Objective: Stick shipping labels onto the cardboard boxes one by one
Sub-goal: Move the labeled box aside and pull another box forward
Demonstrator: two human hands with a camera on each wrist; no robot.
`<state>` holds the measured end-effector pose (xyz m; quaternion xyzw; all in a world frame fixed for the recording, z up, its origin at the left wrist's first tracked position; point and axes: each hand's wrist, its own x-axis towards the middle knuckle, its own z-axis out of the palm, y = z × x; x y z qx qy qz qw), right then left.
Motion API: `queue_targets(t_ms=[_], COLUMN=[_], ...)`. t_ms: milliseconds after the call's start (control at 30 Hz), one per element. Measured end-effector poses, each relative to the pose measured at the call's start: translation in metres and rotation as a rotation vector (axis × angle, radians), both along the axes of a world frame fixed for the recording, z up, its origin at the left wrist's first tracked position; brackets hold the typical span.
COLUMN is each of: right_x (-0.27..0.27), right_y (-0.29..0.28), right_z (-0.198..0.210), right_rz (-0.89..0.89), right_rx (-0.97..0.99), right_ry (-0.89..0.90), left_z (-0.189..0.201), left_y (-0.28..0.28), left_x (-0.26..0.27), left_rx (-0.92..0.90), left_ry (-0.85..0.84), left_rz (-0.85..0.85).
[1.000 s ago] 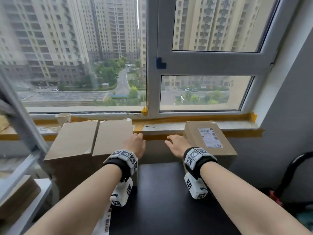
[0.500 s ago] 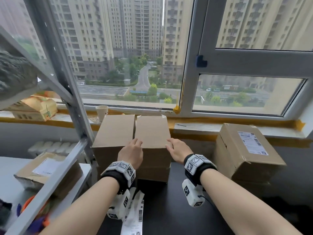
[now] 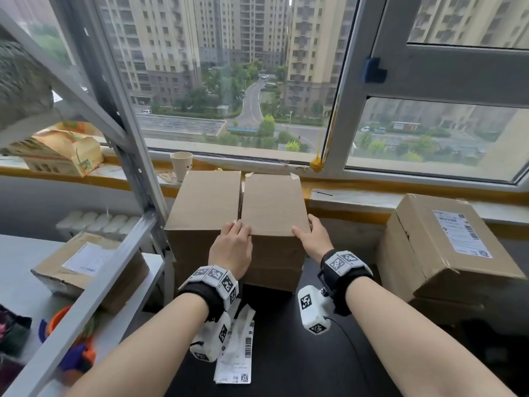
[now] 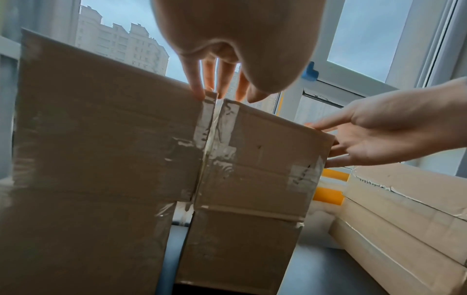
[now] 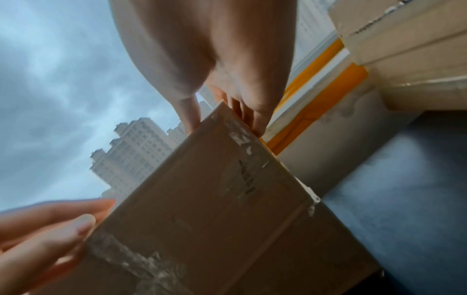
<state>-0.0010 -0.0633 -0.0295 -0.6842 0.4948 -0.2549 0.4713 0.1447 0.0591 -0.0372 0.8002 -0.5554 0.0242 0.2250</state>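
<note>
Two plain cardboard boxes stand side by side under the window: the left box point(image 3: 206, 207) and the right box point(image 3: 272, 207). My left hand point(image 3: 232, 245) touches the right box's near-left top corner, its straight fingers point(image 4: 197, 87) at the taped seam between the boxes. At the near-right corner sits my right hand point(image 3: 310, 239), thumb on top and fingers point(image 5: 255, 115) flat along the side. A strip of shipping labels point(image 3: 237, 351) lies on the black table under my left wrist. A labelled box point(image 3: 446, 253) stands at the right.
A grey metal shelf frame point(image 3: 134, 173) crosses the left side, with another labelled box point(image 3: 86, 267) on its shelf. A paper cup point(image 3: 181, 164) and a printed carton point(image 3: 57, 153) stand on the window sill. The black table point(image 3: 286, 353) stretches in front of the boxes.
The view has swung left, bringing the plain boxes to the centre. Both hands moved left from near the labelled box and now flank the right plain box at its near corners.
</note>
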Motion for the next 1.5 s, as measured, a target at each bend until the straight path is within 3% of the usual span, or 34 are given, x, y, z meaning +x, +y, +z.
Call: queue_targets(t_ms=[133,467,700,900,1133,1500], right_x=[-0.003,-0.008,-0.032,-0.075,-0.146,-0.225], right_y=[-0.006,-0.017,-0.018,-0.008,0.012,0.065], right_z=[-0.004,-0.013,-0.002,0.020,0.030,0.007], right_rz=[-0.042,-0.047,-0.042,-0.084,-0.100,-0.176], right_rx=[0.124,0.315,0.294,0.246,0.209,0.281], right_ry=[-0.110,-0.291,-0.376,-0.454,-0.411,-0.320], left_z=[0.004,0.017,0.026,0.042,0.041,-0.004], left_y=[-0.005,-0.014,-0.011,-0.022,-0.024,-0.007], left_x=[-0.002,-0.005,-0.013,-0.040,-0.089,-0.134], left_rx=[0.042,0.024,-0.170,-0.248,-0.119,0.079], left_ry=[0.016,0.386,0.626,0.735,0.964,1.282], left_rz=[0.048,0.190,0.100,0.001,-0.069,-0.194])
